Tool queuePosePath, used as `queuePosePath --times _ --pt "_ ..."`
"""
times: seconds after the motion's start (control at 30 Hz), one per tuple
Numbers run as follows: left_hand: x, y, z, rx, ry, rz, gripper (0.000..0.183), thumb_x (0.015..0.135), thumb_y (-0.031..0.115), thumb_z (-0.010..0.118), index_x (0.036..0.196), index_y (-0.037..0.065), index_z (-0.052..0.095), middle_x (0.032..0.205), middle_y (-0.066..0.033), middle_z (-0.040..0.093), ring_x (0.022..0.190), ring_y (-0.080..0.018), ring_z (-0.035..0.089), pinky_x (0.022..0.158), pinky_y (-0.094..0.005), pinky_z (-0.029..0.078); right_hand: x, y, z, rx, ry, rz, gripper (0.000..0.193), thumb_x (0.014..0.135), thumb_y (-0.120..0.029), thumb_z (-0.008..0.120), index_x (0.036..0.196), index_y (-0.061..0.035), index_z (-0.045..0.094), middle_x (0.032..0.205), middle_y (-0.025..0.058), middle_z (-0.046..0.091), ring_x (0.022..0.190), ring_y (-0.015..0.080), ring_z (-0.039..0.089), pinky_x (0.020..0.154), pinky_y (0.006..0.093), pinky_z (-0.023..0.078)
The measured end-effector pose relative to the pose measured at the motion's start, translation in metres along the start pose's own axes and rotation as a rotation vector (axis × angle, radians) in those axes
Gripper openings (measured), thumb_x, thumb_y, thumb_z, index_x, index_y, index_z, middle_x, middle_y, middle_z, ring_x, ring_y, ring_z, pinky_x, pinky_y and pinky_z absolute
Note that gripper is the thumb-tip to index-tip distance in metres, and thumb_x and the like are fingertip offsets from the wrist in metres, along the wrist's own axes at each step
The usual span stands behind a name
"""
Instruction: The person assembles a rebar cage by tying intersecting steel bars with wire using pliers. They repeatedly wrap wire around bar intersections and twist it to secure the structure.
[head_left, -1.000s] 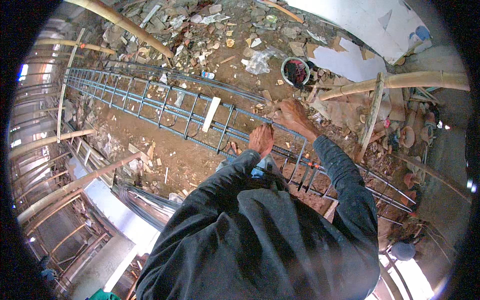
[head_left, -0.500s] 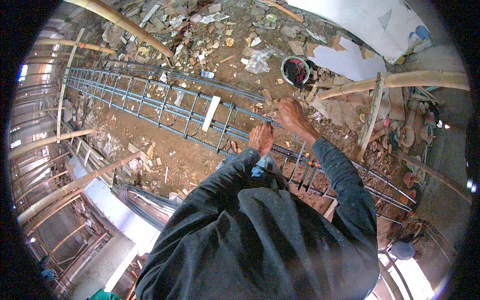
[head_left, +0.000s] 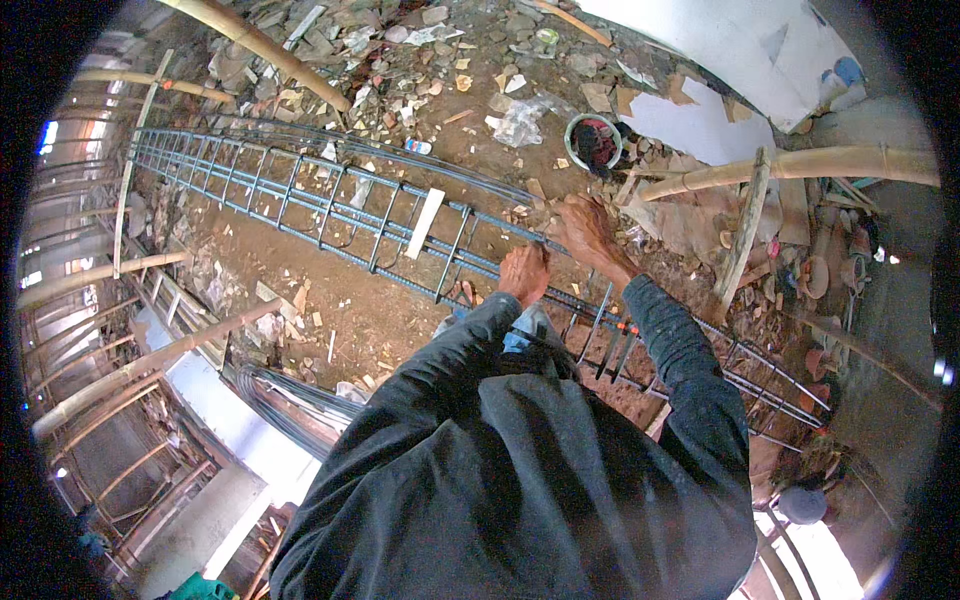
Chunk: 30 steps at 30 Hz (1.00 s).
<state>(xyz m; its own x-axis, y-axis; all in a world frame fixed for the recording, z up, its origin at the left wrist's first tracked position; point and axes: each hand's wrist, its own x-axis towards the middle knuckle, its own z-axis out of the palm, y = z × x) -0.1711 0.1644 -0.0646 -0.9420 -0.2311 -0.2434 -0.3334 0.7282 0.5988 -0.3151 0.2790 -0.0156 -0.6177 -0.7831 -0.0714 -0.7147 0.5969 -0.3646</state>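
Note:
A long cage of steel reinforcing bars with square stirrups runs across in front of me, from the far left down to the lower right. My left hand is closed at the cage, its fingers curled down by the bars. Just right of it and farther off, my right hand is closed at the far upper bar, with its fingers bent inward. What lies inside either grip is hidden by the fingers. Left of my hands, a pale flat strip rests across the bars. Several loose stirrups hang together below my right forearm.
Bamboo poles stand on the right and at the left. A round tub with dark cloth sits beyond my right hand. Rubble and plastic scraps litter the dirt. Bundled black rods lie at lower left. A white panel is at far right.
Both hands stay closed at nearly the same spots on the cage. The view has shifted very slightly.

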Motion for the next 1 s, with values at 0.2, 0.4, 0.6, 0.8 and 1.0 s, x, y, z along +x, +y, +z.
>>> queuePosePath --times 0.2,0.4,0.6,0.8,1.0 --pt "0.002 -0.001 -0.001 -0.072 -0.16 -0.108 0.038 0.088 0.036 0.066 0.1 0.0 0.066 0.092 -0.0253 0.069 0.09 -0.0467 0.065 0.081 -0.0559 0.053 0.001 -0.005 -0.005 -0.002 0.018 -0.002 0.03 0.079 -0.03 0.078 0.101 -0.0097 0.075 0.092 0.0131 0.065 0.096 0.034 0.061 0.086 0.0478 0.045" --pt "-0.002 0.004 -0.004 -0.051 -0.048 -0.045 0.026 0.089 0.026 0.06 0.094 0.002 0.067 0.089 -0.0249 0.067 0.086 -0.0457 0.065 0.073 -0.0559 0.052 0.006 -0.003 0.008 -0.021 0.038 0.026 0.026 0.079 -0.028 0.077 0.099 -0.0107 0.075 0.094 0.0127 0.064 0.096 0.0337 0.062 0.087 0.0477 0.045" --pt "-0.001 -0.002 0.006 -0.017 -0.024 -0.043 0.027 0.091 0.027 0.059 0.1 0.002 0.065 0.091 -0.0242 0.066 0.089 -0.0436 0.064 0.074 -0.0552 0.052 0.01 0.0 0.017 -0.012 0.131 -0.01 0.023 0.079 -0.023 0.075 0.098 -0.0103 0.075 0.096 0.0135 0.065 0.098 0.0335 0.061 0.089 0.048 0.043" --pt "-0.001 -0.01 0.02 -0.014 0.013 0.002 0.03 0.089 0.03 0.061 0.103 0.003 0.065 0.093 -0.0235 0.066 0.093 -0.0444 0.063 0.08 -0.0543 0.051 -0.016 -0.018 0.003 0.016 0.14 0.006 0.017 0.084 -0.014 0.067 0.099 -0.0105 0.075 0.095 0.0131 0.064 0.099 0.0339 0.06 0.088 0.0488 0.042" --pt "-0.002 -0.021 0.024 0.019 0.067 0.065 0.037 0.088 0.04 0.065 0.1 0.005 0.069 0.1 -0.0243 0.069 0.101 -0.0454 0.064 0.089 -0.054 0.052 -0.055 -0.046 0.009 0.12 0.348 0.086 0.018 0.089 -0.015 0.065 0.103 -0.0084 0.074 0.098 0.0127 0.068 0.097 0.0342 0.061 0.09 0.0469 0.042"
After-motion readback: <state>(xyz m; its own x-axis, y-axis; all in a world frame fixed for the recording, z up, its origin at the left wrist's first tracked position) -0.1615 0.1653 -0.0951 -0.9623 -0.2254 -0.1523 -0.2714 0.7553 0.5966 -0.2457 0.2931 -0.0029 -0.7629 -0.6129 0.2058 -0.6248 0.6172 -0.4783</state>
